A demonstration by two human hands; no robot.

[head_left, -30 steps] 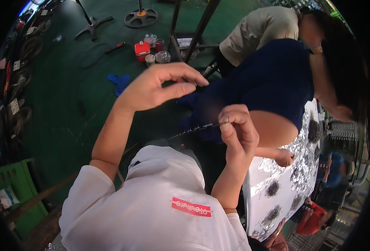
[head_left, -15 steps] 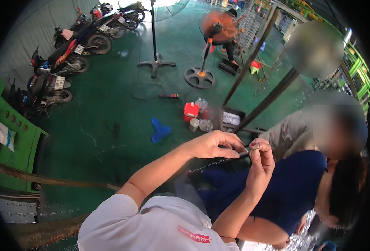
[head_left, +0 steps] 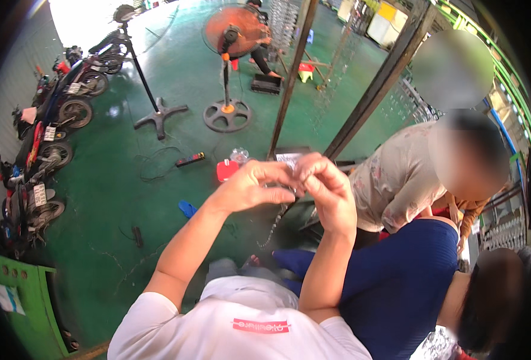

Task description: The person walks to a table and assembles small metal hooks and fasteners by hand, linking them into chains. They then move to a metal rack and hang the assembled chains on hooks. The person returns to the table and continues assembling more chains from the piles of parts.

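My left hand [head_left: 250,189] and my right hand [head_left: 330,193] meet fingertip to fingertip in front of my chest. Between them is the upper end of a thin silvery metal chain [head_left: 272,231], which dangles below toward the floor. Thumb and fingers of the right hand are pinched together on it. The left hand's fingers curl around it from the other side, with a gap behind the fingertips. Small details at the fingertips are hidden by the fingers and blurred.
Dark posts [head_left: 376,84] rise just beyond my hands. A person in blue [head_left: 391,282] bends close at my right, another in a patterned top [head_left: 397,168] behind. An orange fan [head_left: 232,33], a red box [head_left: 228,170], a power strip [head_left: 190,159] and motorbikes [head_left: 49,150] stand farther off.
My view has swung right, so the surroundings sit farther left. Both hands stay together at the chain, which now hangs more steeply. The patterned-top person shows more fully.
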